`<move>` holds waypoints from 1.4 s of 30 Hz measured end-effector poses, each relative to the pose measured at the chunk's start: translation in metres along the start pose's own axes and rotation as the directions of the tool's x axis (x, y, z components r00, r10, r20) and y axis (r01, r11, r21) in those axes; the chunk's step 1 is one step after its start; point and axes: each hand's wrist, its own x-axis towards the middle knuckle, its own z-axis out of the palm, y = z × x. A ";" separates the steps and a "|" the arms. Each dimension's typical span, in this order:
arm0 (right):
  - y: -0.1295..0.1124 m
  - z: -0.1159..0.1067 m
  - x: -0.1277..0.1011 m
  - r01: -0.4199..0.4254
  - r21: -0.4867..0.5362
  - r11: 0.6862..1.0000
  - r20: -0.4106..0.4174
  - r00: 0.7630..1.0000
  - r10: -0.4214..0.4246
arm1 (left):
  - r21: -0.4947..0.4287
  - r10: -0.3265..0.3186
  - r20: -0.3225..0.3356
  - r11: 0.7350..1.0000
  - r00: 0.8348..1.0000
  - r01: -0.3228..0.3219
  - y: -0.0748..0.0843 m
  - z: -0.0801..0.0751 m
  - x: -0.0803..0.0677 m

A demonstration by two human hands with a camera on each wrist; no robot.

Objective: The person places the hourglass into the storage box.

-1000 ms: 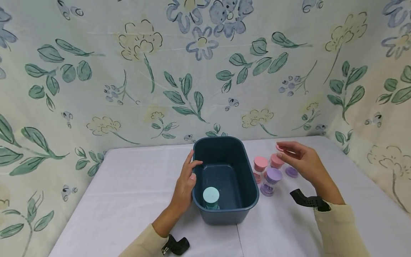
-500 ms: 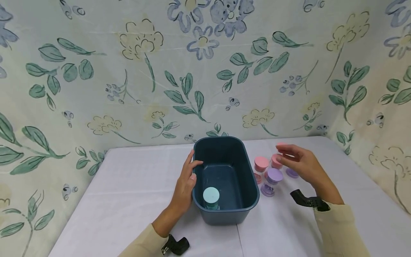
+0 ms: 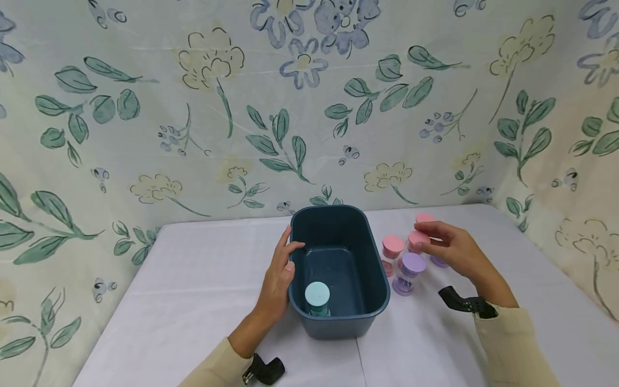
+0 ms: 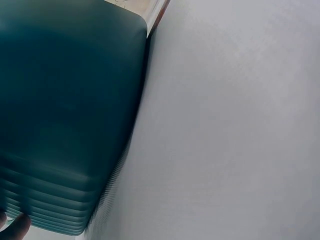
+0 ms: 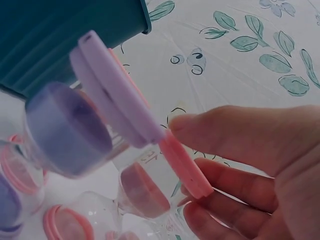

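My left hand holds the left rim of a deep blue plastic bin, a finger reaching over the edge. Inside, near the front, stands a sand timer with a teal cap. My right hand pinches the pink cap of a sand timer between thumb and fingers. Close to it stand a purple sand timer, another pink sand timer and a further pink cap behind. Part of a purple piece shows beneath the right hand.
The bin and timers are on a table under a white cloth. Behind it and along the right hangs a flower-printed curtain. Each wrist wears a black strap mount.
My right hand has lowered slightly, and its thumb and fingers have come onto the pink cap. The pink cap behind shows more. The left hand and bin stay put.
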 end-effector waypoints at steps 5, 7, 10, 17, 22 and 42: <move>-0.001 -0.001 0.000 0.001 0.004 1.000 0.014 1.000 -0.001 | -0.006 -0.001 0.000 1.000 1.000 0.001 -0.001 -0.001 0.001; -0.002 -0.002 0.000 -0.002 0.002 1.000 0.017 1.000 0.002 | -0.010 -0.003 0.000 1.000 1.000 0.003 -0.001 -0.001 0.000; -0.001 -0.002 0.001 -0.005 -0.005 1.000 0.018 1.000 0.005 | -0.016 -0.002 -0.003 1.000 1.000 0.002 -0.001 0.000 0.000; 0.003 -0.001 0.002 -0.014 -0.010 1.000 0.030 0.999 0.014 | -0.024 0.006 0.004 1.000 1.000 -0.006 -0.002 0.001 0.001; 0.005 0.000 0.001 -0.017 -0.008 1.000 0.033 0.999 0.017 | -0.024 0.007 0.004 1.000 1.000 -0.007 -0.001 0.001 0.001; 0.006 0.001 0.001 -0.009 -0.004 1.000 0.050 0.999 0.009 | -0.017 0.007 0.008 1.000 1.000 -0.007 0.001 -0.001 0.001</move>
